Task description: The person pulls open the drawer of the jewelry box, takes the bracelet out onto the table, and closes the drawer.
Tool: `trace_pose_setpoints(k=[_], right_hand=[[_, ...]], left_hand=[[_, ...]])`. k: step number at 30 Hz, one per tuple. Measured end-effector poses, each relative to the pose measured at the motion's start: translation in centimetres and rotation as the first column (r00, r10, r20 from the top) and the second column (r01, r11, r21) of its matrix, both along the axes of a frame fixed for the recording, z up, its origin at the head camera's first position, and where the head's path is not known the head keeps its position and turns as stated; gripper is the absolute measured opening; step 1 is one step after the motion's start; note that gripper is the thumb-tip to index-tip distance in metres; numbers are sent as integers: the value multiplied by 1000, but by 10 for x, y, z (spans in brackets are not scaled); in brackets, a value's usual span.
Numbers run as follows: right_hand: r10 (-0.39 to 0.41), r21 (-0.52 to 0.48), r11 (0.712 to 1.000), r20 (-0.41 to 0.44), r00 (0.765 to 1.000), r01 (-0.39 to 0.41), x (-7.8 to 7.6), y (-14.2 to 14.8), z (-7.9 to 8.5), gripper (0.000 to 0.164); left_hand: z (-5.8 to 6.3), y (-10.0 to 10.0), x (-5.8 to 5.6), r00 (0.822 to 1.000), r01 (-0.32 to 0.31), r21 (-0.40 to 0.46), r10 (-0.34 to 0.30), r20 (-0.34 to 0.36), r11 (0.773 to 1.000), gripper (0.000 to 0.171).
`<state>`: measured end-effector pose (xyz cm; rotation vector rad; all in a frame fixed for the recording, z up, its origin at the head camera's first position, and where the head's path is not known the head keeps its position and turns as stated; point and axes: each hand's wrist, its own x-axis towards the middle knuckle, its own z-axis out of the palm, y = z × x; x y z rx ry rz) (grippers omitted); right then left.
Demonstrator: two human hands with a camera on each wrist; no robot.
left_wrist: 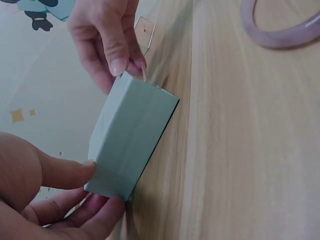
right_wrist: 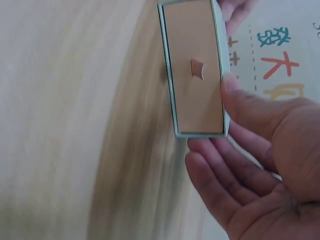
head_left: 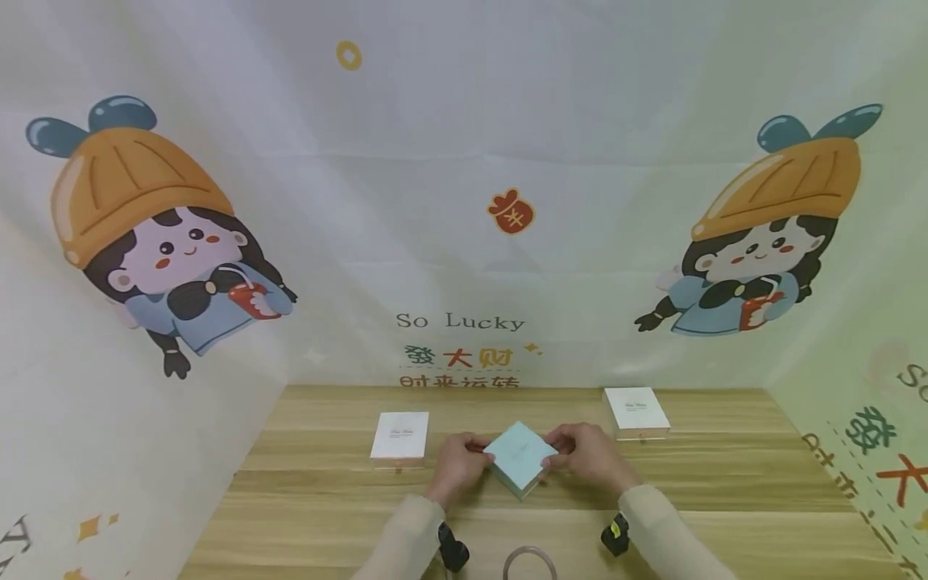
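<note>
A mint-green drawer-style gift box (head_left: 520, 453) is held between both hands over the wooden table, turned so one corner points toward me. My left hand (head_left: 462, 463) pinches its left corner, thumb on the lid and fingers beneath, as the left wrist view shows on the box (left_wrist: 135, 135). On the opposite corner, my right hand (head_left: 589, 455) holds with its thumb on the lid's edge and fingers under the end. In the right wrist view, the box's brown inner drawer (right_wrist: 192, 100) faces out, with a small pinkish tab (right_wrist: 197, 69) at its middle. The drawer sits inside the sleeve.
A white box (head_left: 400, 435) lies left of my hands, and another white box (head_left: 638, 411) sits at the back right. Near the front edge lies a pale purple ring (head_left: 529, 550), like a bangle. Printed cloth walls (head_left: 464, 266) enclose the table (head_left: 304, 483).
</note>
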<state>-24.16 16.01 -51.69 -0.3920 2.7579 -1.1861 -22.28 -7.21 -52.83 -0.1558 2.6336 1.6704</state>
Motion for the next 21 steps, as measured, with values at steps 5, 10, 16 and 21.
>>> trace_pose_setpoints(k=[5, 10, 16, 21], right_hand=[[-85, -30, 996, -10, 996, 85, 13, -9, 0, 25], [-154, -41, 988, -54, 987, 152, 24, -18, -2, 23], [-258, -81, 964, -60, 964, 253, 37, -28, -4, 26], [-340, -78, 940, -103, 935, 333, 44, -41, -9, 30]], left_hand=[[-1, -3, -9, 1000, 13, 20, -13, 13, 1000, 20], [-3, -3, -17, 999, 23, 34, -24, 24, 999, 19], [-7, -1, -28, 999, 31, 8, -32, 29, 999, 21], [-7, 1, -36, 999, 38, 4, -38, 29, 999, 22]])
